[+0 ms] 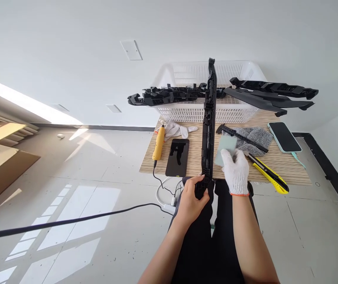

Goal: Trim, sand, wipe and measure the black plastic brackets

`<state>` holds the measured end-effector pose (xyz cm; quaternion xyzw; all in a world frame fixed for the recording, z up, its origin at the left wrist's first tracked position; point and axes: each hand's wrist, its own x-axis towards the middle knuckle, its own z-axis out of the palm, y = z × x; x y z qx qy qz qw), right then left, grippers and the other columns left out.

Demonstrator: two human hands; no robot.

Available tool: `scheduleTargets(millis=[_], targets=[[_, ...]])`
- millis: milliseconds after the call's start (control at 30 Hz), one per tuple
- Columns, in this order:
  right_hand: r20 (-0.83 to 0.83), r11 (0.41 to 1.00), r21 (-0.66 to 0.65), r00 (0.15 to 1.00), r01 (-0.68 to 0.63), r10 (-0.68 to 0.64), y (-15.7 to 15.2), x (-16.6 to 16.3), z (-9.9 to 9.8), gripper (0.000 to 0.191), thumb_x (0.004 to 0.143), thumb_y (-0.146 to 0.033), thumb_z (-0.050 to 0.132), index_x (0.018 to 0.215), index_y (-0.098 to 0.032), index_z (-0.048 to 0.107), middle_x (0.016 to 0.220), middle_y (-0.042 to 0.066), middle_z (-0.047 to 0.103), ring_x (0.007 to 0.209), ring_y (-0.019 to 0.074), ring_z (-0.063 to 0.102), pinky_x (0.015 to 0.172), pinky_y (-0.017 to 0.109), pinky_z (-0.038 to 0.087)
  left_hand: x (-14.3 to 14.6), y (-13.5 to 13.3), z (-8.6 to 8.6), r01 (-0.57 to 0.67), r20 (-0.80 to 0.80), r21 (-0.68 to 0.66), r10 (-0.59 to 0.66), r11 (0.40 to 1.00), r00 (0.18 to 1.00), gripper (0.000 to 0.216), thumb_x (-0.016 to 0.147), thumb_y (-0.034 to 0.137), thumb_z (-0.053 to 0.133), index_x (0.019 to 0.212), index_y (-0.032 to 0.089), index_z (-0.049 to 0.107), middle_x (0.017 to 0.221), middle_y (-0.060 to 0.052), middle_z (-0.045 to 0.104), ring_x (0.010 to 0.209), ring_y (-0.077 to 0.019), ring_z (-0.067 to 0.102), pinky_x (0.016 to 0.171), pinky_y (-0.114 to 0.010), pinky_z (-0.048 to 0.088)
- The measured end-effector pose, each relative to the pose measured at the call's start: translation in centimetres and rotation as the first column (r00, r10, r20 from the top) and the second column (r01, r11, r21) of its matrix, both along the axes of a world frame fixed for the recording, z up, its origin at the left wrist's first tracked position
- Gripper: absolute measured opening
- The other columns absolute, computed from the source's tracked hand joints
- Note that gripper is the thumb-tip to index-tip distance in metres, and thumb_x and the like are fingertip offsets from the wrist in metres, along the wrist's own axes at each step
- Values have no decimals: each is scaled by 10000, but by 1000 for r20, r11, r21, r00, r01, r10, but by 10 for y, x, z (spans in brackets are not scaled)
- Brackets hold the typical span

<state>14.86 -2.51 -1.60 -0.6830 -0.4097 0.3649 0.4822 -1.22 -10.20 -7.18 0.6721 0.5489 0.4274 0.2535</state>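
Left hand (190,201): bare; its grip is wrapped round the near end of a long black plastic rail (208,130), just off the front edge of the table (290,169).
Right hand (236,171): covered by a white knitted glove; its grip is pinched on a pale green pad (226,146), which is held just beside the rail's right flank. Whether they touch cannot be told.
Rail position: laid lengthwise across the table, away from the person, with its far end raised over the white lattice basket (186,73).
Progress, as judged: one rail is being worked with the pad. No difference in finish between this rail and the others can be made out.
Other rails: a bundle (169,94) is rested across the basket's left rim, and more (272,92) are stacked over its right rim. Whether these are finished or waiting cannot be told.
Left of the rail: a yellow corded hand tool (158,144), a spare white glove (176,129) and a dark phone (177,157).
Right of the rail: a black caliper (240,136) laid on a grey knitted cloth (256,138), a yellow utility knife (271,175) and a phone in a mint case (284,137).
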Motion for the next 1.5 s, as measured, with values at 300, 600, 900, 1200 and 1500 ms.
scheduleTargets(millis=[300,600,900,1200,1500], targets=[[-167,1000,2,986,19,-19,3,-4,7,502,792,-656,641,1019,-209,665,845,24,700,655,161,621,471,238,480,0,-1,1,3,-8,-1,-3,1000,1000,395,842,122,631,1198,253,522,1222,-60,689,1192,-216,660,1011,-406,566],[-162,993,10,980,-114,114,3,7,-5,474,772,-600,688,1052,-218,672,876,21,710,711,169,650,526,244,529,0,-1,1,-2,-7,-13,2,1000,1000,401,841,123,635,1203,254,522,1234,-66,685,1210,-229,656,1020,-426,563],[-87,987,2,983,-162,161,2,9,1,473,750,-614,702,1005,-215,677,901,41,727,734,187,661,554,268,544,0,0,0,-2,0,-19,2,1000,1000,391,834,121,636,1187,251,531,1224,-66,692,1200,-232,661,1016,-432,564],[-133,987,-12,979,-158,155,2,6,-1,483,736,-611,727,1007,-213,683,870,32,721,734,188,663,539,263,539,-1,0,0,-2,5,-27,2,1000,1000,400,825,117,642,1187,251,536,1221,-67,694,1190,-231,664,1013,-432,562],[-50,986,23,985,-166,167,4,2,-3,471,739,-641,711,940,-215,691,819,30,708,733,197,650,554,279,543,-1,0,0,-8,9,-24,8,1000,1000,380,840,143,643,1190,251,545,1213,-67,690,1180,-229,665,1008,-422,559]])
